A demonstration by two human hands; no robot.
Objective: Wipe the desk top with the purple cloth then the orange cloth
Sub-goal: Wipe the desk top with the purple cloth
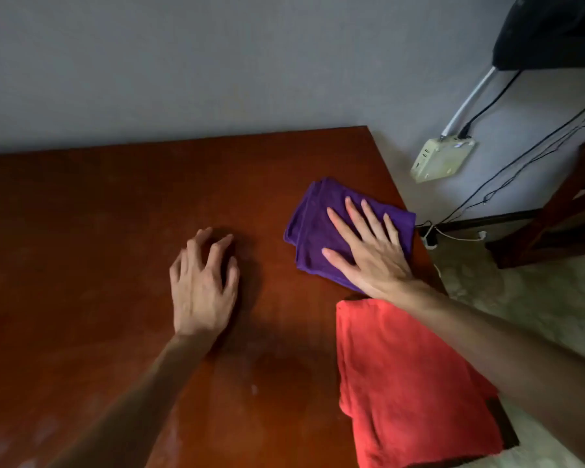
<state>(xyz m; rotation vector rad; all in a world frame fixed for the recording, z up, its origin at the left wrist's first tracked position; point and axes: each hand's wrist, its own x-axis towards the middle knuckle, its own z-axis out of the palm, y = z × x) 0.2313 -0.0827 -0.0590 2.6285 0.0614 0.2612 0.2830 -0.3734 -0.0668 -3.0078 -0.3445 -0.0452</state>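
Dusty brown desk point(98, 231) (streaky), grey wall point(183, 62) behind — cables point(520, 163) rt.

**A plain room in a home, at a wooden desk**

I stand at a reddish-brown wooden desk point(115, 214) whose far edge meets a bare grey wall point(183, 62). Past the desk's right edge, a pale power strip point(441, 159) sits against the wall with black cables point(520, 163) trailing down to a light floor point(520, 298). A dark wooden furniture frame point(561, 214) stands there too. It looks like a lived-in room, dimly lit.
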